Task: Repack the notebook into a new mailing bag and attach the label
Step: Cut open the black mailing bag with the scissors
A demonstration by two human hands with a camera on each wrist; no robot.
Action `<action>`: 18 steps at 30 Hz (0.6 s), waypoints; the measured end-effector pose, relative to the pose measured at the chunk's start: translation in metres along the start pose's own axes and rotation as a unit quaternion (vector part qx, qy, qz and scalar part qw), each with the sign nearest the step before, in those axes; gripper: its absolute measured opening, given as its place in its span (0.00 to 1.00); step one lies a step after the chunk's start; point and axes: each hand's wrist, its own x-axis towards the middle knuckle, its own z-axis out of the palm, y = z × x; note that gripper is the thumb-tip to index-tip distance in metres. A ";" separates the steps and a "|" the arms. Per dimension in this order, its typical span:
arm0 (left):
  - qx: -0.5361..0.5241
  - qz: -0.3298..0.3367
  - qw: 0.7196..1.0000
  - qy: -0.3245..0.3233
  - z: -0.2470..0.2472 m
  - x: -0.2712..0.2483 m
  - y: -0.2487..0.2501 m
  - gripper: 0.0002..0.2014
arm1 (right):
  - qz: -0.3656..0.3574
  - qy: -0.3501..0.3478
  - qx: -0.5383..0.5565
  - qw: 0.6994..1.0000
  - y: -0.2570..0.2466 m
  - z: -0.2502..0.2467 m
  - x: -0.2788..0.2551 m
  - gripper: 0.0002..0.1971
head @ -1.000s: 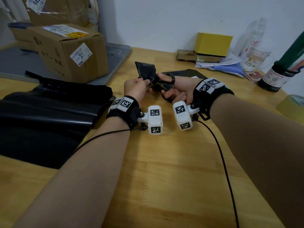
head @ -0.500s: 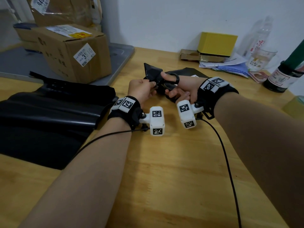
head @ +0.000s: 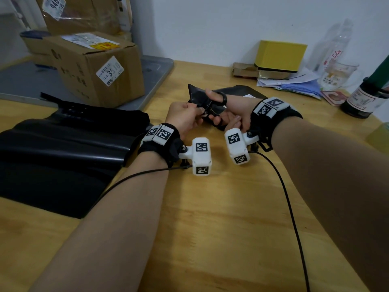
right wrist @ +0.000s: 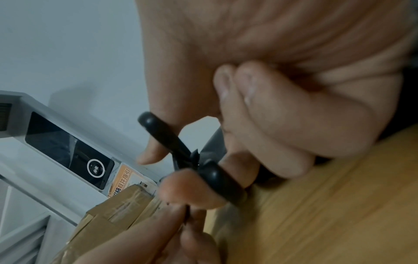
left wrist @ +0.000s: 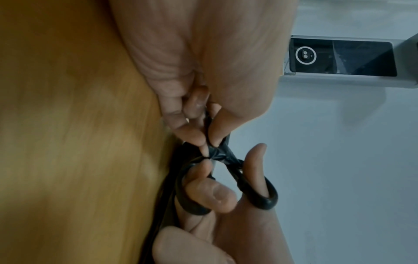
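My left hand (head: 185,116) pinches a bunched edge of the black mailing bag (head: 196,94), which lifts off the wooden table behind my hands. The pinched plastic (left wrist: 218,154) shows close up in the left wrist view under my fingertips (left wrist: 199,137). My right hand (head: 229,114) holds black-handled scissors (head: 222,101), thumb and fingers through the loops (right wrist: 214,176), right at the pinched spot. The blades are hidden in the plastic. The rest of the bag (head: 237,91) lies flat with a white label corner (head: 249,95). No notebook shows.
A stack of black mailing bags (head: 63,148) lies at the left. Behind it a cardboard box (head: 94,68) sits on a grey tray (head: 155,72). A yellow box (head: 280,55), papers (head: 294,83), a glass mug (head: 336,74) and a dark bottle (head: 364,98) line the back right.
Both hands stay together on the bag and scissors, shifted only slightly. The raised flap of the bag sits a little lower against my hands.
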 end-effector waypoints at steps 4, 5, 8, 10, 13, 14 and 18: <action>0.025 0.004 1.000 -0.017 -0.001 0.000 0.000 0.03 | -0.001 -0.006 0.012 1.000 -0.001 0.001 -0.001 0.32; 0.031 0.005 0.999 -0.016 -0.001 0.001 0.000 0.03 | 0.000 -0.007 0.010 1.000 -0.001 0.000 0.001 0.31; 0.045 0.008 0.999 -0.020 -0.001 0.002 -0.001 0.04 | -0.001 -0.033 0.026 0.999 0.001 -0.002 0.001 0.28; 0.065 0.011 0.997 -0.027 -0.001 0.002 -0.001 0.04 | 0.001 -0.023 0.026 0.999 0.002 0.000 0.001 0.28; 0.100 0.018 0.994 -0.044 -0.001 0.003 -0.002 0.02 | -0.007 0.014 0.007 1.000 0.000 0.003 -0.002 0.33; 0.105 0.020 0.993 -0.049 -0.001 0.003 -0.002 0.02 | -0.010 0.015 0.005 1.000 0.000 0.004 -0.003 0.34; 0.127 0.025 0.989 -0.067 -0.002 0.001 -0.001 0.02 | -0.002 0.022 -0.002 1.000 0.000 0.001 -0.003 0.33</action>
